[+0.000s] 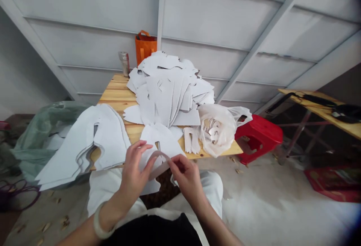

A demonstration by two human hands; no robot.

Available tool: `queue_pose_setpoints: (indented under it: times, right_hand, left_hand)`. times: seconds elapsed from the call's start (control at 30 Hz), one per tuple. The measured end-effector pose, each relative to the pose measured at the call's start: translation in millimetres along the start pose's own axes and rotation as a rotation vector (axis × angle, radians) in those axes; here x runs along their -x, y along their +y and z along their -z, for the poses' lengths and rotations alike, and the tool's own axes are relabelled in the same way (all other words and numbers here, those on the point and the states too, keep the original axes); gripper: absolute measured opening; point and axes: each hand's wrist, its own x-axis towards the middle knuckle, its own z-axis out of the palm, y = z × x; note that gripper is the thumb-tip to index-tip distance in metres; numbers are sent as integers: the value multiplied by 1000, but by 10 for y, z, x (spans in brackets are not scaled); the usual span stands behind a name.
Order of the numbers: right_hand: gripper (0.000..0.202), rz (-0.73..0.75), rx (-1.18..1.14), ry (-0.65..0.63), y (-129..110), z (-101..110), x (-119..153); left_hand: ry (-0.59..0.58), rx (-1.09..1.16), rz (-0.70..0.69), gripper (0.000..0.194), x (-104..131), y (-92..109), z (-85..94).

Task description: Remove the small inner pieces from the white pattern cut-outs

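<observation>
A small curved strip of pale grey-beige card point(160, 168) is held up over my lap. My right hand point(184, 171) pinches its right end between thumb and fingertips. My left hand point(137, 165) has its fingers stretched out and apart, with the thumb against the strip's left side. Just behind both hands, a white cut card sheet with a slot point(166, 139) lies at the table's front edge. To the left, a stack of large white cut-out sheets point(111, 129) overhangs the edge. A small stack of arch-shaped pieces point(191, 141) sits to the right.
A large heap of white cut sheets point(169, 92) covers much of the wooden table point(117, 92). Scraps fill a white plastic bag point(218, 129) beside a red stool point(261, 137). A green bag point(36, 141) stands left; an orange bag point(145, 47) and a tumbler point(124, 64) stand behind.
</observation>
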Motion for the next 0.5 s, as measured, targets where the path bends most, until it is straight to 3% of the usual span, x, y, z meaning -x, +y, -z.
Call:
queue_pose_setpoints:
  times: [0.07, 0.13, 0.27, 0.5]
  right_hand:
    - [24, -6, -13, 34, -19, -80, 17]
    - [26, -52, -103, -28, -48, -142, 43]
    - [31, -119, -290, -148, -107, -183, 90]
    - [36, -279, -462, -189, -153, -153, 104]
  left_hand:
    - [24, -92, -209, 16, 57, 0, 3]
    - [-72, -91, -283, 17, 103, 8, 4]
    - [-112, -55, -281, 18, 142, 15, 18]
    - [-178, 1, -323, 29, 155, -8, 53]
